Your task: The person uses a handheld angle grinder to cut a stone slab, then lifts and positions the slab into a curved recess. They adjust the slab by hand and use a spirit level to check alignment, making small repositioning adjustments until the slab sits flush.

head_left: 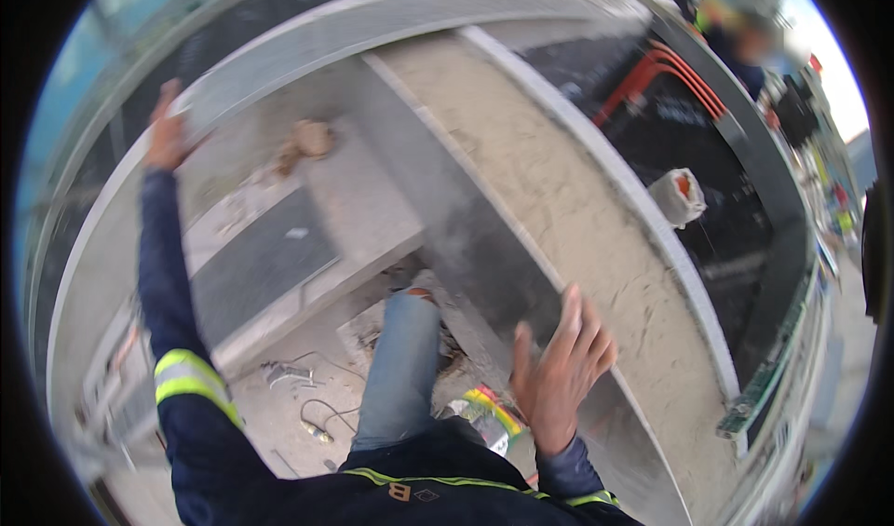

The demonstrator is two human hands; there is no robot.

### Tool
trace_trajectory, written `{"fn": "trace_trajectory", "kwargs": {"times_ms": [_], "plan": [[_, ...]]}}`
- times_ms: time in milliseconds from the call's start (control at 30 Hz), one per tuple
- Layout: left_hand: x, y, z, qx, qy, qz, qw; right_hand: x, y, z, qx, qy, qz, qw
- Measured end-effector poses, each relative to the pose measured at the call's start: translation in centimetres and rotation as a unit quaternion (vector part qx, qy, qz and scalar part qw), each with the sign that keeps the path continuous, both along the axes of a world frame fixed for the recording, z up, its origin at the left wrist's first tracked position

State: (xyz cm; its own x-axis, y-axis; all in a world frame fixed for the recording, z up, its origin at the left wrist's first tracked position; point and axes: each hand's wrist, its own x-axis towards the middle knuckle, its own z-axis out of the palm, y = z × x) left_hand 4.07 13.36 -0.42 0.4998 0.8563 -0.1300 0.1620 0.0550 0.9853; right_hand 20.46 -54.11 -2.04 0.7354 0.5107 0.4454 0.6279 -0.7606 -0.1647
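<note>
Out at the left, my left hand (168,133) is at the rim of a curved pale-grey stone panel (279,56), thumb apart from the fingers. It seems to touch the rim, though blur hides the exact contact. My right hand (562,368) is open, fingers stretched, over the upper edge of a long dark-grey slab (456,219) standing on its side. Whether its fingertips touch that edge, I cannot tell. Beyond the slab runs a strip of sandy fill (559,191). One jeans-clad leg (400,368) of mine stands below, between the slab and a stone ledge (317,289).
A brown lump (312,139) sits by the panel's inner side. Cables (326,419) and a colourful bag (489,414) are on the floor. Red-orange pipes (666,65) and a wrapped pipe stub (678,197) rise from a black-lined bed. People (736,37) are at the far right.
</note>
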Motion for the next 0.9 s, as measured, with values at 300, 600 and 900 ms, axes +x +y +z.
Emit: {"fn": "trace_trajectory", "kwargs": {"times_ms": [300, 600, 900], "plan": [[1.6, -4.4, 2.4, 0.106, 0.145, 0.047, 0.983, -0.5, -0.9, -0.9, -0.079, 0.039, -0.045, 0.995], [4.1, -3.0, 3.2, -0.234, -0.021, 0.111, 0.966, 0.9, 2.5, 5.7, -0.068, 0.210, -0.101, 0.970], [5.3, -0.2, 4.2, -0.295, -0.084, 0.047, 0.950, 27.4, 24.1, 10.9, 0.340, 0.288, -0.055, 0.894]]}}
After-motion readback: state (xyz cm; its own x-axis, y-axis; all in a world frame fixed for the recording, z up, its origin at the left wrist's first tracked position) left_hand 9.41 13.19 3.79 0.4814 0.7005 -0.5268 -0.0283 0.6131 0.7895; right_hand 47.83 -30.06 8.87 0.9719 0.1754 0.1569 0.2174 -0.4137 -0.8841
